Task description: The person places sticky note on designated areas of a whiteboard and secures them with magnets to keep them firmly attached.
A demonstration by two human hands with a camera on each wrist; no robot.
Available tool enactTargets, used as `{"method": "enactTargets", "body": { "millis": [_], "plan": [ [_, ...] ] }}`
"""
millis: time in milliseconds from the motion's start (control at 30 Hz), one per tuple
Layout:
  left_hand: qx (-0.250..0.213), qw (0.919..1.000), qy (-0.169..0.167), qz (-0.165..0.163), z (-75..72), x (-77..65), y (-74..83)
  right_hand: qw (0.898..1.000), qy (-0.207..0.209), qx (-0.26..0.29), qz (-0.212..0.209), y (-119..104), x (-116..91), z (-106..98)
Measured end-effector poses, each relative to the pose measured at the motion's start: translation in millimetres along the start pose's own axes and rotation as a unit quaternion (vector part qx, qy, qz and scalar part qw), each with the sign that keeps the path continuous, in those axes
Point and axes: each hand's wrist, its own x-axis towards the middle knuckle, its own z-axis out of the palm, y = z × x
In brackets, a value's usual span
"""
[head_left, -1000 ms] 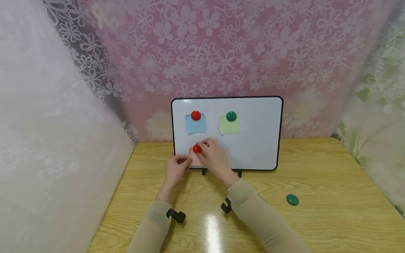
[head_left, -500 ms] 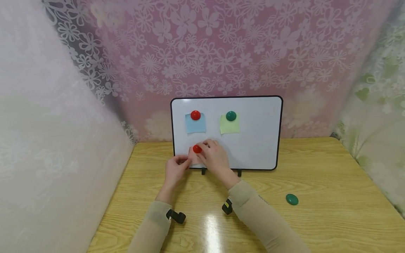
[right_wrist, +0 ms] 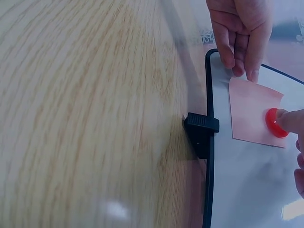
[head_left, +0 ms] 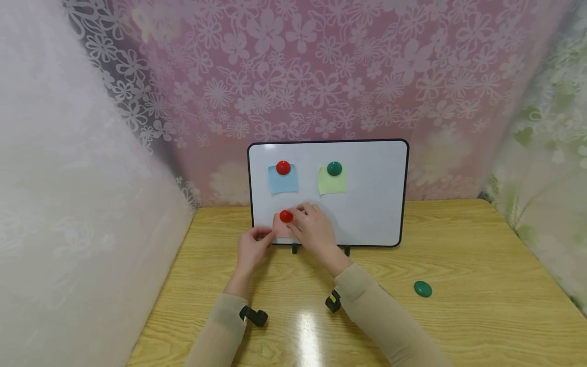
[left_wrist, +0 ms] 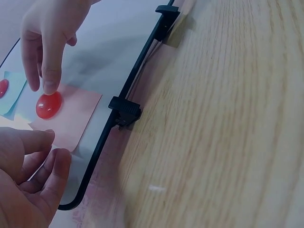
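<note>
A pink sticky note (right_wrist: 251,114) lies against the lower left of the small whiteboard (head_left: 371,193), with a red round magnet (left_wrist: 49,105) on its upper part. One fingertip of my right hand (head_left: 314,227) touches the magnet's edge; the thumb is apart from it. Beside the note's left edge is my left hand (head_left: 252,248), fingertips at the paper and fingers loosely extended. Higher on the board, a blue note (head_left: 283,182) hangs under another red magnet (head_left: 283,167), and a light green note (head_left: 331,186) under a green magnet (head_left: 334,168).
A loose green magnet (head_left: 423,289) lies on the wooden table (head_left: 477,255) at the right. Black clip feet (right_wrist: 202,130) support the board's bottom edge. A floral backdrop (head_left: 330,76) rises behind it.
My right hand has shifted slightly right, its thumb loosening from the red magnet. My left hand has drawn back a little to the left from the pink note. The magnet stays in place.
</note>
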Motion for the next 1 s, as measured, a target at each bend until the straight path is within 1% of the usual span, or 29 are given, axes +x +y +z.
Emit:
{"method": "enactTargets", "body": {
  "millis": [167,333,600,767,1000],
  "plan": [
    [0.000,1.0000,-0.001,-0.002,-0.3,-2.8,0.6,1.000,0.004,0.010,0.001,3,-3,-2],
    [0.006,1.0000,-0.001,0.005,0.0,-4.9,1.2,1.000,0.009,0.017,0.000,6,-7,-5],
    [0.007,0.9999,-0.002,0.009,2.2,-8.3,2.7,1.000,0.008,0.015,-0.002,10,-12,-10],
    [0.002,0.9997,-0.018,0.015,2.6,-13.0,4.8,1.000,-0.004,0.010,0.004,12,-18,-13],
    [-0.011,0.9991,-0.041,0.007,5.3,-19.6,6.9,1.000,-0.023,0.007,0.018,17,-25,-16]
  ]
}}
